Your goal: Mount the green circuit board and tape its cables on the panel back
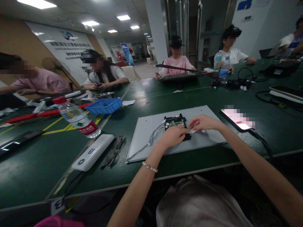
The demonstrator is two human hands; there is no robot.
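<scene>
Left hand [174, 135] over the near edge of a black-framed circuit board [176, 123], its fingers' grip unclear, right hand [203, 122] with fingers clamped on a pale strip [193, 131], grey panel [142, 132] beneath, green worktop [208, 157], blue bin [104, 106], co-worker in pink [178, 64] beyond.

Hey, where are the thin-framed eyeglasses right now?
In the head view, the thin-framed eyeglasses lie left of centre on the dark green table, between the oblong white plastic device and the flat grey rectangular panel.
</scene>
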